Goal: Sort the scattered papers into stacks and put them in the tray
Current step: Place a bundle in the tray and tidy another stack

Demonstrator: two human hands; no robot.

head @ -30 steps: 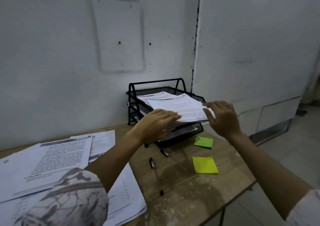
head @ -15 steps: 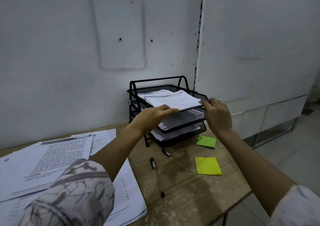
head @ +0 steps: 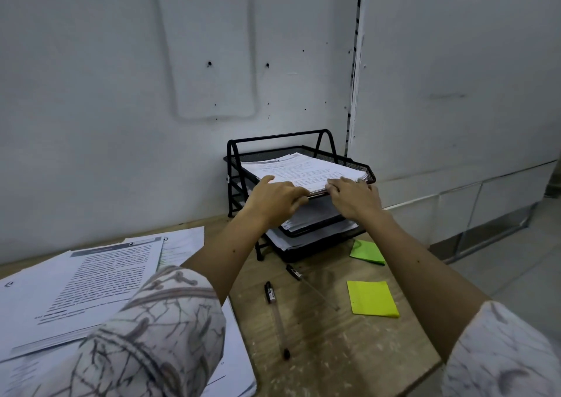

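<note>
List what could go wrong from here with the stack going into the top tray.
1. The stack of papers sits skewed in the top tray, its near edge at the front rim; it may catch or fan out if pushed harder.
2. Both hands, left hand and right hand, press at the front of the tiered rack, which could slide back.
3. Pens lie near the forearms and might get knocked off.

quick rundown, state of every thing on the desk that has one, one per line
top stack of papers: lying in the top tier, front edge at the rim
tray: upright, three tiers, all holding paper
left hand: fingers curled at the stack's front edge
right hand: fingers curled at the stack's front edge
loose papers: spread on the desk's left side, unsorted
two pens: lying flat
sticky note pads: flat, apart
</note>
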